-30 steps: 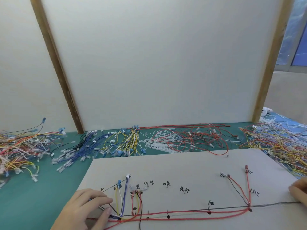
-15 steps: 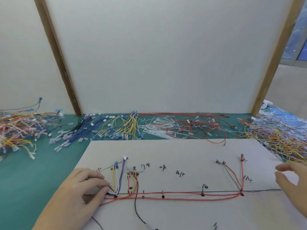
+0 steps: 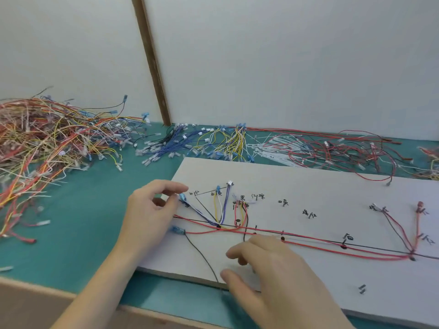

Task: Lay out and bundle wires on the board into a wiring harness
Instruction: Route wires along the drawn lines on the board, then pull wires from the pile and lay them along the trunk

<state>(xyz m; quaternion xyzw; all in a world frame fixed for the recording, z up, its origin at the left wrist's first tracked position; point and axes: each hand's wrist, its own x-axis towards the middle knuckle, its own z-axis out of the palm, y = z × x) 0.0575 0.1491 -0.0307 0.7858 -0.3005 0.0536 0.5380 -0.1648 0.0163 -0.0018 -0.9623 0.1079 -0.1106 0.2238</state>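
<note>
Left grip [image 3: 152,210]: thumb and forefinger curl toward each other at the board's left edge, their tips just beside a blue connector [image 3: 183,197]; whether they pinch it cannot be told. Right grip [image 3: 273,269]: fingers loosely curled and spread, hovering over the near middle of the board [image 3: 308,181], thumb near a thin black wire [image 3: 202,255] that runs off the near edge; it holds nothing visible. The board is a flat, matte, pale grey sheet lying on the teal counter [image 3: 83,233], marked with handwritten black labels, dots and a drawn black line. Two long red wires [image 3: 332,245] lie along that line and meet at the right, where two more red strands rise. Near the left, short yellow, white and blue-violet wires [image 3: 221,210] fan upward to small plastic connectors. A second blue connector [image 3: 178,230] lies at the left edge. Behind, loose glossy wires lie in heaps: mixed red and yellow [image 3: 47,143], blue [image 3: 171,146], yellow [image 3: 235,141], red over white [image 3: 320,148].
</note>
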